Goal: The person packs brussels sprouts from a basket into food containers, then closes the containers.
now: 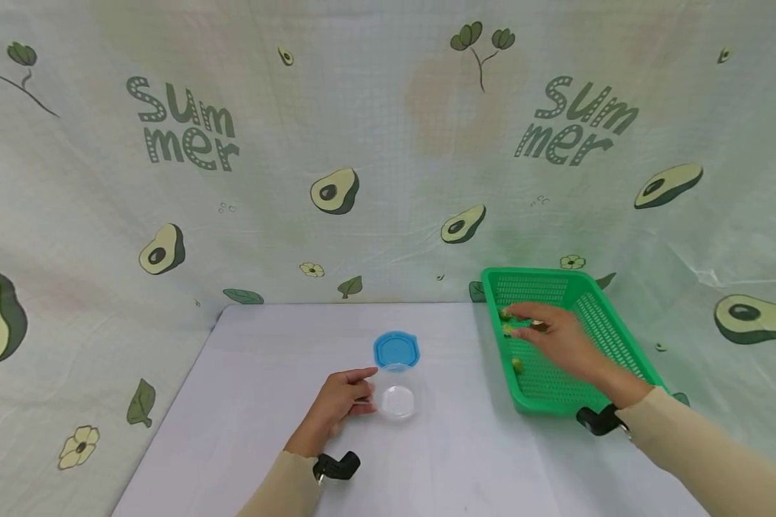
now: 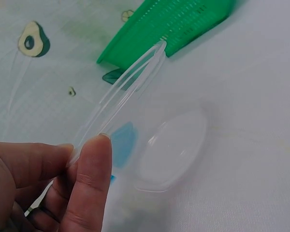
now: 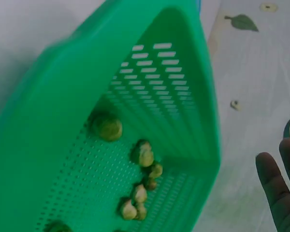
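A clear plastic cup point(image 1: 398, 403) is pinched at its rim by my left hand point(image 1: 339, 403); in the left wrist view the thumb and fingers point(image 2: 89, 181) grip the tilted cup point(image 2: 171, 152), which looks empty. Over the left part of the green basket point(image 1: 535, 407) reaches my right hand point(image 1: 556, 339), thumb and fingers apart, close to small round green pieces point(image 1: 518, 366). The right wrist view has its straight fingers point(image 3: 276, 189) beside the basket point(image 3: 34, 130), holding nothing visible. Several small sprout-like pieces point(image 3: 109, 128) lie inside the basket.
A blue lid point(image 1: 396, 350) lies on the white table point(image 1: 278, 359) just behind the cup. The basket stands on the right side of the table. A printed cloth point(image 1: 375, 143) hangs behind the table.
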Available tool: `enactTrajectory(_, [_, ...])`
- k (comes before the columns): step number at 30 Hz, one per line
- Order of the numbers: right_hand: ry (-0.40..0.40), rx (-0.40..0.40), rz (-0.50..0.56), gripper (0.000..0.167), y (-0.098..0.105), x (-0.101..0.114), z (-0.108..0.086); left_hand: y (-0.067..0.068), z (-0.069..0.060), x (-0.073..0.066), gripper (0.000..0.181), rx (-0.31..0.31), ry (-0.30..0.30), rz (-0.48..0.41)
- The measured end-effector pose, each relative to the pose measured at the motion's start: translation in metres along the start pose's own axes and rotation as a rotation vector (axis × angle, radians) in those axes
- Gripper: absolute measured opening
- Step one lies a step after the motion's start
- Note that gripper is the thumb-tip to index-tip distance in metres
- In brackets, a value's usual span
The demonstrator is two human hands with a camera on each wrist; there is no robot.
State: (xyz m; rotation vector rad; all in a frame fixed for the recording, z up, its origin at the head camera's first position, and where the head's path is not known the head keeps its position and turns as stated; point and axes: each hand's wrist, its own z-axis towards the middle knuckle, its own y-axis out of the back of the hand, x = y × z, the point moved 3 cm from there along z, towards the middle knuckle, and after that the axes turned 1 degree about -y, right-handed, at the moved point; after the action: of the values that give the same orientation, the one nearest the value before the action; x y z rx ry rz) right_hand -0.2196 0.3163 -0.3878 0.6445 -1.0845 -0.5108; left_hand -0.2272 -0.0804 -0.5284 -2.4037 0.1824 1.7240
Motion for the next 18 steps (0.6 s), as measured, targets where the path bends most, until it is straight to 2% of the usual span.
enactTrajectory(8, [-0.123, 0.139, -0.081, 0.046, 0.017, -0.044, 0.01, 0.001, 0.002, 0.001, 0.045, 0.002, 0.008, -0.009])
enactTrajectory(18, [-0.189, 0.302, -0.089, 0.056, 0.007, -0.085, 0.019, 0.0, 0.0, 0.0, 0.045, -0.009, 0.012, 0.001])
